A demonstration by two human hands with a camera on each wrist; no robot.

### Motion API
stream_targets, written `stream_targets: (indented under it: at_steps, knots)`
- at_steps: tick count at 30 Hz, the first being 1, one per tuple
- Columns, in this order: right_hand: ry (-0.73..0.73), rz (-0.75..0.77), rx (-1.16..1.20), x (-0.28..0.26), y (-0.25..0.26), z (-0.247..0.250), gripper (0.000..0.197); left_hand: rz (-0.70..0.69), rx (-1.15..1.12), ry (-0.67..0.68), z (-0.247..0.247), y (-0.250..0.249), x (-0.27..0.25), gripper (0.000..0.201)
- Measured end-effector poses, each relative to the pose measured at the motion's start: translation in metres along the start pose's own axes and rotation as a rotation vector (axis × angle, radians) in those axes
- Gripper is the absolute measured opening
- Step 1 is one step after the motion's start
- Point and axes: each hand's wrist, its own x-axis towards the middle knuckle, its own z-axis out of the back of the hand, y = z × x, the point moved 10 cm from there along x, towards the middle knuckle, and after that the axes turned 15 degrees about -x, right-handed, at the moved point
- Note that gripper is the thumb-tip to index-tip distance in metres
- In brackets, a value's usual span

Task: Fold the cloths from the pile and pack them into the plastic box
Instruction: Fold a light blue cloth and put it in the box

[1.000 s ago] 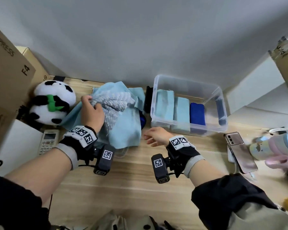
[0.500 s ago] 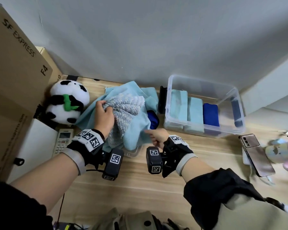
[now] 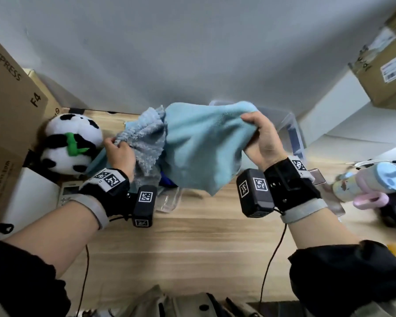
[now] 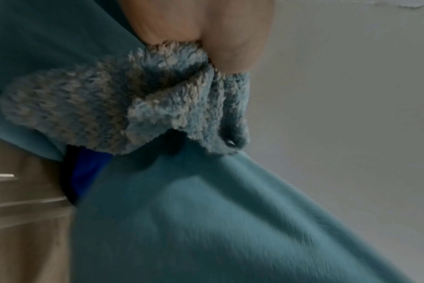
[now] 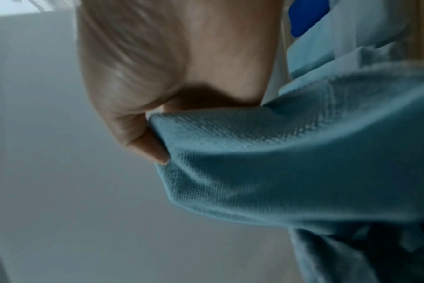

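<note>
My right hand (image 3: 257, 131) grips a corner of a smooth light blue cloth (image 3: 199, 145) and holds it up above the table, in front of the clear plastic box (image 3: 294, 133). The lifted cloth hides most of the box. In the right wrist view the thumb and fingers (image 5: 148, 145) pinch the light blue cloth (image 5: 291, 162). My left hand (image 3: 118, 149) grips a fluffy grey-blue cloth (image 3: 146, 143) on the pile, beside the lifted one. The left wrist view shows the fluffy cloth (image 4: 138, 107) bunched under my fingers (image 4: 230, 47), with a dark blue cloth (image 4: 85, 172) underneath.
A panda plush (image 3: 71, 143) sits left of the pile, beside cardboard boxes (image 3: 7, 106). A remote (image 3: 68, 195) lies near my left wrist. A clear lid (image 3: 169, 200) lies under the pile. A phone (image 3: 316, 177) and pastel bottles (image 3: 373, 186) are at the right.
My right hand took hold of the light blue cloth and lifted it up and to the right, in front of the box. My left hand kept its hold on the fluffy cloth.
</note>
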Motion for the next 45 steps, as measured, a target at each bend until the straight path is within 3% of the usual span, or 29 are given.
stream_targets:
  at_steps: [3, 6, 9, 12, 16, 19, 24, 29, 32, 37, 39, 45]
  knots:
    - [0.117, 0.09, 0.066, -0.021, 0.031, 0.001, 0.049, 0.019, -0.009, 0.054, -0.014, 0.001, -0.004, 0.036]
    - [0.076, 0.116, 0.032, -0.032, 0.038, 0.014, 0.034, 0.025, 0.103, 0.291, -0.049, 0.003, -0.028, 0.051]
    - [0.077, 0.13, -0.083, -0.041, 0.036, 0.022, 0.031, -0.092, 0.257, 0.348, -0.065, -0.004, -0.047, 0.068]
    - [0.157, 0.139, -0.059, -0.058, 0.039, 0.023, 0.04, -0.158, 0.237, 0.58, -0.102, -0.012, -0.085, 0.056]
    - [0.194, 0.193, -0.017, -0.074, 0.053, 0.037, 0.022, -0.071, 0.105, 0.976, -0.148, -0.019, -0.16, 0.035]
    - [0.231, 0.221, -0.07, -0.085, 0.056, 0.047, 0.006, -0.049, 0.099, 1.169, -0.165, -0.025, -0.205, 0.032]
    - [0.225, 0.22, -0.23, -0.095, 0.043, 0.066, 0.019, 0.104, 0.141, 1.439, -0.182, -0.009, -0.271, 0.032]
    - [0.085, 0.183, -0.291, -0.103, 0.033, 0.097, 0.009, 0.161, 0.296, 1.683, -0.18, 0.014, -0.318, 0.027]
    - [0.007, 0.196, -0.324, -0.105, 0.033, 0.114, 0.01, 0.191, 0.324, 1.67, -0.173, 0.024, -0.32, 0.03]
    - [-0.015, 0.21, -0.259, -0.112, 0.028, 0.127, 0.009, 0.266, 0.273, 1.577, -0.163, 0.041, -0.316, 0.062]
    - [-0.008, 0.21, -0.247, -0.114, 0.025, 0.126, 0.009, 0.264, 0.214, 1.549, -0.164, 0.039, -0.32, 0.06]
    - [0.003, 0.239, -0.233, -0.116, 0.025, 0.123, 0.008, 0.061, 0.174, 1.408, -0.17, 0.024, -0.314, 0.056]
